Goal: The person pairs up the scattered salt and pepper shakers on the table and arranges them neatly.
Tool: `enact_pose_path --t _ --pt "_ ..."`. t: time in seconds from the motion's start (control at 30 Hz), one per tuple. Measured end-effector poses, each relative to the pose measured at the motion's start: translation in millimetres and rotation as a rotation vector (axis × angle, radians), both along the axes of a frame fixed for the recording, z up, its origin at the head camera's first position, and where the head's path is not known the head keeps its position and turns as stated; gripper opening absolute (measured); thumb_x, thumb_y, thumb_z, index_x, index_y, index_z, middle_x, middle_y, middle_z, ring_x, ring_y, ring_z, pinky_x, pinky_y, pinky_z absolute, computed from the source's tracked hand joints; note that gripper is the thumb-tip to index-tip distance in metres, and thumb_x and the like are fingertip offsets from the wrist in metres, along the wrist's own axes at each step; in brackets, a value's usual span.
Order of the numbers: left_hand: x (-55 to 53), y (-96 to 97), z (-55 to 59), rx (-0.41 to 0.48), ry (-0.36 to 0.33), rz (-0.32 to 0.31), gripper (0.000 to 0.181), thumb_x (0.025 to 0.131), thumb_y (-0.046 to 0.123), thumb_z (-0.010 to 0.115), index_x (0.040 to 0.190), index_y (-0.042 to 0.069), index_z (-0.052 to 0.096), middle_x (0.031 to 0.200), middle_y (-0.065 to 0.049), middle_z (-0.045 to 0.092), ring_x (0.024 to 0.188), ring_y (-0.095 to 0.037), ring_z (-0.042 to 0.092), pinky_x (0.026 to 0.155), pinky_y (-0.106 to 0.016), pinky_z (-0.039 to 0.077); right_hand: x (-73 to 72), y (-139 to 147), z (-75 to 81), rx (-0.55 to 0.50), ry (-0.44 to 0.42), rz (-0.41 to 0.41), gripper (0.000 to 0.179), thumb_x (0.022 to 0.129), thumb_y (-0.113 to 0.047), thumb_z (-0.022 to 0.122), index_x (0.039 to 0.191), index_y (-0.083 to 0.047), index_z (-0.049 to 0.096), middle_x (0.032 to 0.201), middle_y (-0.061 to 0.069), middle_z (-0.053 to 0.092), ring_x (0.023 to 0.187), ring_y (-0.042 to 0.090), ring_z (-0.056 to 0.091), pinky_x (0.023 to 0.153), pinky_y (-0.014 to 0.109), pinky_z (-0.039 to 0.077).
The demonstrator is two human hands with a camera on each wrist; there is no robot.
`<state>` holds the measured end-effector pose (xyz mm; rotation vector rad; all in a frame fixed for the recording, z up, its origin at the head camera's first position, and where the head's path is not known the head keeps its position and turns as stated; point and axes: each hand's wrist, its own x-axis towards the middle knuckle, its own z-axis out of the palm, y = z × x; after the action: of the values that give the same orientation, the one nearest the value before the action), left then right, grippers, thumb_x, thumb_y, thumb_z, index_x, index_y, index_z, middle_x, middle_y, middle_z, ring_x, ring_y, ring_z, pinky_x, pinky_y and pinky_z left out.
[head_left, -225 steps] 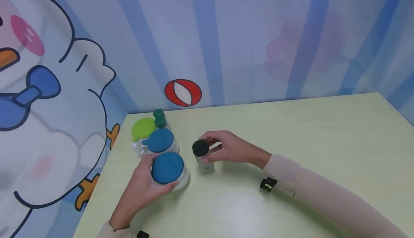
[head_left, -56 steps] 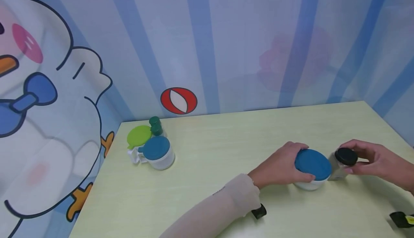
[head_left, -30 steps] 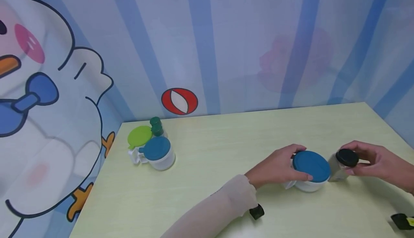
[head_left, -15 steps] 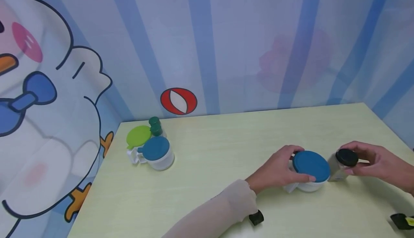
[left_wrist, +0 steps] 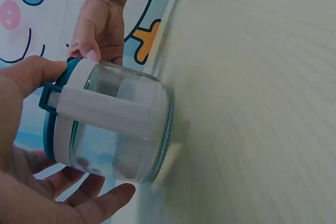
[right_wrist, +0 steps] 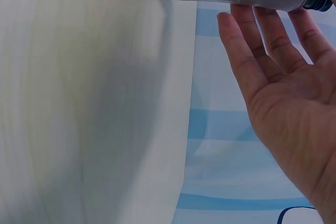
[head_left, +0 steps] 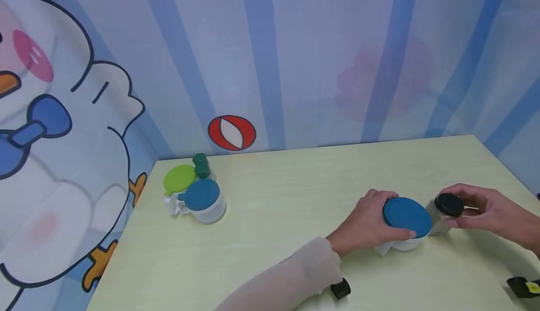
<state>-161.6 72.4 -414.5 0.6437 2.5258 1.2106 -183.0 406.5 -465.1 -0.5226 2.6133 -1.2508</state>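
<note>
Blue-lidded jar [head_left: 408, 244] sits in my left hand [head_left: 371, 226], clasped by its lid [head_left: 407, 216]; just right of it, my right hand [head_left: 485, 209] pinches the black-capped pepper bottle [head_left: 449, 205]. Well left of both hands stand a second jar [head_left: 206, 198], a lime-lidded container [head_left: 179, 179] and green-capped bottles [head_left: 202, 169].

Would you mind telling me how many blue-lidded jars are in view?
2: one jar in the left hand, another jar at far left, near the lime-green lid.

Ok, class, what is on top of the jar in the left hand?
A blue lid covers the jar. The left hand hides part of the lid's near edge, and from above the lid hides the jar's inside.
</note>
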Motion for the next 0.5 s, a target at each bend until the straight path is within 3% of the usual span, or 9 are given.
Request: enact_pose_path --t 0.2,0.33,0.5 --pt "-1.1 -1.7 3.3 0.038 -0.063 0.024 0.066 0.079 0.050 0.084 0.134 0.031 0.052 0.126 0.014 0.051 0.112 -0.004 0.050 0.085 -0.027 0.055 3.0 -6.0 6.5 0.002 0.017 0.003 0.061 0.093 -0.029 0.074 0.145 -0.016 0.047 0.135 -0.012 0.049 0.110 -0.004 0.061 0.087 0.034 0.059" --pt "-4.9 -4.8 4.6 0.110 -0.127 0.020 0.054 0.086 0.046 0.080 0.130 0.027 0.055 0.127 0.016 0.054 0.114 -0.002 0.052 0.090 -0.026 0.053 4.8 -11.5 12.7 -0.008 0.016 0.009 0.058 0.093 -0.025 0.074 0.144 -0.011 0.048 0.132 -0.009 0.052 0.107 -0.001 0.063 0.084 0.035 0.060" --pt "-11.4 -9.2 3.3 0.184 -0.205 -0.089 0.057 0.094 0.032 0.074 0.145 0.027 0.048 0.143 0.018 0.050 0.130 -0.002 0.050 0.101 -0.025 0.049 5.1 -11.6 12.4 0.005 -0.002 -0.022 0.060 0.092 -0.028 0.075 0.144 -0.014 0.048 0.132 -0.012 0.051 0.107 -0.003 0.062 0.086 0.034 0.059"
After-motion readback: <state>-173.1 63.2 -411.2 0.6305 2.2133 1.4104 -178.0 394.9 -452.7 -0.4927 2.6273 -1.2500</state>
